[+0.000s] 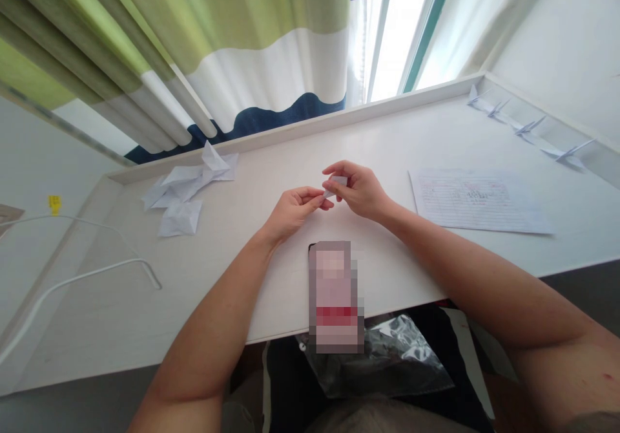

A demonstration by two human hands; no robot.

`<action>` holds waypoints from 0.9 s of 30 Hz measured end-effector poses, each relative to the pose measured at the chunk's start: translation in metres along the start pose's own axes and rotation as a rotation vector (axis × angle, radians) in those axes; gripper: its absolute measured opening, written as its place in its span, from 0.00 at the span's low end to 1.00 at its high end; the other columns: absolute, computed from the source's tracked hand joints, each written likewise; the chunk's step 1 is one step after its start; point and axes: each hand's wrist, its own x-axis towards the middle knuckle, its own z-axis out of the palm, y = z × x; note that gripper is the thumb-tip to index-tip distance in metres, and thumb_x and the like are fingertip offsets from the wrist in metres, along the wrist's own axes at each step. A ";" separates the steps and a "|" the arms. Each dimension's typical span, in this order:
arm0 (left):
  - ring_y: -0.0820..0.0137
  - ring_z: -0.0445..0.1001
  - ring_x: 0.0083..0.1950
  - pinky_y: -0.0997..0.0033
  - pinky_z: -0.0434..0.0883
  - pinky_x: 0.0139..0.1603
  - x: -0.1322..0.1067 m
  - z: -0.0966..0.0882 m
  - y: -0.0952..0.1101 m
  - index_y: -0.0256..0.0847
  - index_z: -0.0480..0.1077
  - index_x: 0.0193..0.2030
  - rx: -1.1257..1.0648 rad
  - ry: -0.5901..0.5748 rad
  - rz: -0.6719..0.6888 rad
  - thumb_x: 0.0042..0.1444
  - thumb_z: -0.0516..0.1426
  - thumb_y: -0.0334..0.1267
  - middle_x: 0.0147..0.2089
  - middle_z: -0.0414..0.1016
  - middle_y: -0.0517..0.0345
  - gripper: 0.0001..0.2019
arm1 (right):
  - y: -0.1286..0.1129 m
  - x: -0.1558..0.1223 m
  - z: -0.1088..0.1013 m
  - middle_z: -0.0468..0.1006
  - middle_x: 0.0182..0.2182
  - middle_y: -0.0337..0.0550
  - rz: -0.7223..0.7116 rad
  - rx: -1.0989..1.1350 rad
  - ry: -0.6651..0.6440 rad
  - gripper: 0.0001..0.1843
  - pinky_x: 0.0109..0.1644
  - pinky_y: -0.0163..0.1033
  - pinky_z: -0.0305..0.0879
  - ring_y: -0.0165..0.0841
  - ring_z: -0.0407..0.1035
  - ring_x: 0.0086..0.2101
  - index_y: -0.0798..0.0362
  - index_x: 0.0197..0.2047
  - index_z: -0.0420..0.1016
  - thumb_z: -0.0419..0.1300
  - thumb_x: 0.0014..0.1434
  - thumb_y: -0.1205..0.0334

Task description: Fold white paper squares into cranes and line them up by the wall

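Both hands meet above the middle of the white desk, around a small folded piece of white paper (338, 181). My left hand (298, 208) pinches its lower left end between thumb and fingers. From the other side, my right hand (356, 189) grips the paper with thumb and forefinger, the fingers curled over it. Much of the paper is hidden by the fingers, so its full shape cannot be made out. Just below the hands, near the desk's front edge, lies a phone (334, 291) with its screen blurred out.
Several creased white papers (184, 184) lie at the left. Folded paper cranes (527, 126) stand in a row along the right edge. A stack of lined sheets (477, 200) lies right of my hands. A clear plastic bag (407, 362) is on my lap; a white cable (106, 271) crosses the left side.
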 end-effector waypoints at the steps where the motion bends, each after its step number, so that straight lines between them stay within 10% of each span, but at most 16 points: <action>1: 0.62 0.87 0.48 0.56 0.77 0.60 0.000 0.001 0.000 0.40 0.82 0.47 0.029 0.009 0.003 0.62 0.72 0.52 0.43 0.90 0.49 0.18 | 0.001 0.000 0.000 0.82 0.30 0.37 0.003 0.011 0.005 0.17 0.32 0.41 0.73 0.31 0.73 0.26 0.49 0.48 0.82 0.73 0.62 0.47; 13: 0.63 0.81 0.41 0.61 0.73 0.50 -0.005 0.013 0.007 0.44 0.73 0.39 0.479 0.078 0.102 0.76 0.55 0.44 0.39 0.87 0.53 0.13 | 0.005 0.002 0.001 0.82 0.31 0.36 0.000 0.018 0.067 0.17 0.33 0.42 0.72 0.30 0.73 0.25 0.49 0.45 0.81 0.73 0.62 0.46; 22: 0.63 0.84 0.48 0.60 0.75 0.60 -0.007 0.011 0.005 0.43 0.75 0.43 0.360 0.076 0.128 0.78 0.51 0.46 0.42 0.88 0.51 0.16 | 0.008 0.005 -0.001 0.81 0.31 0.37 0.016 0.120 0.069 0.19 0.33 0.43 0.74 0.30 0.73 0.25 0.50 0.46 0.79 0.74 0.61 0.46; 27: 0.63 0.85 0.46 0.63 0.78 0.49 -0.004 0.005 -0.005 0.42 0.78 0.52 0.474 0.097 0.219 0.71 0.62 0.46 0.45 0.88 0.50 0.11 | 0.009 0.006 -0.004 0.81 0.31 0.36 0.030 0.102 0.084 0.19 0.33 0.42 0.74 0.29 0.72 0.24 0.50 0.45 0.80 0.74 0.61 0.45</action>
